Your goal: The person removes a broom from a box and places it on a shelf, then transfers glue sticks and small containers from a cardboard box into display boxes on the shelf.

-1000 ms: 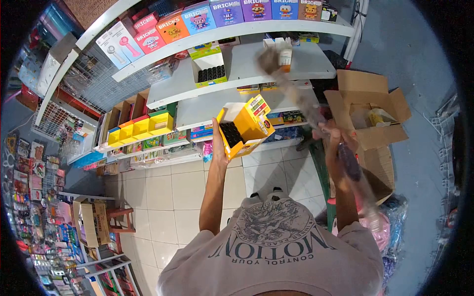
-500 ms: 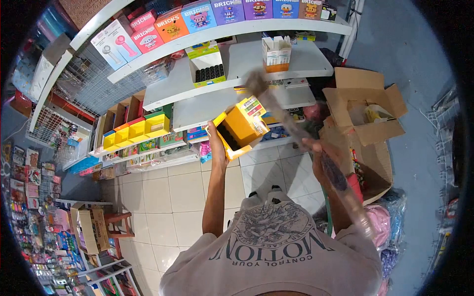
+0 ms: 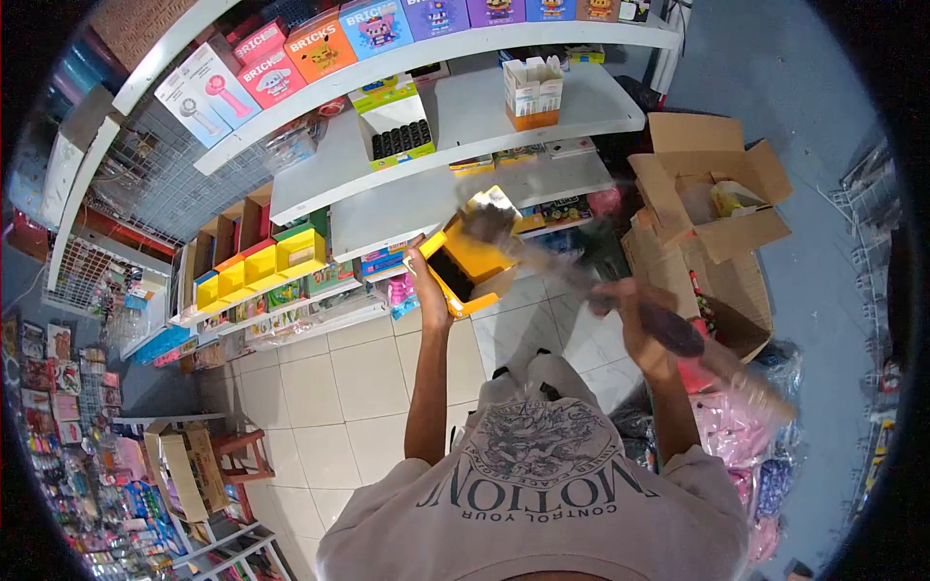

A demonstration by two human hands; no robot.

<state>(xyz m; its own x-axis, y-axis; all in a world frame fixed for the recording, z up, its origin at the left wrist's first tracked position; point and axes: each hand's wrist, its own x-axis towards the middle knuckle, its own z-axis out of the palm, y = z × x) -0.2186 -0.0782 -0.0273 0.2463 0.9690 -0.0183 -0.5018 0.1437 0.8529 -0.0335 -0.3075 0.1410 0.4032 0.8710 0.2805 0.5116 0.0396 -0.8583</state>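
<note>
My left hand [image 3: 432, 290] grips an open yellow cardboard display box [image 3: 475, 302] by its side, tilted so that its inside faces me. Dark contents show at the bottom of the box, and its printed lid flap stands up at the far side. In my right hand [image 3: 636, 315] is a long-handled duster [image 3: 557, 274], blurred by motion, fingers wrapped round the handle. The duster's dark head lies over the box's flap and upper inside in this view, while its other end reaches out past my right forearm.
Ahead are white shelves [image 3: 387, 208] with a green box of black items [image 3: 399, 140], a white-orange carton [image 3: 533, 92] and brick-toy boxes [image 3: 378, 29]. Yellow bins [image 3: 262, 266] stand left. Open cardboard boxes [image 3: 707, 237] and plastic-wrapped goods [image 3: 741, 436] crowd the right.
The duster's head has swung down and towards me, from above the shelf edge to the box's flap. Its rear end has swung outward to the right. My left hand keeps hold of the box.
</note>
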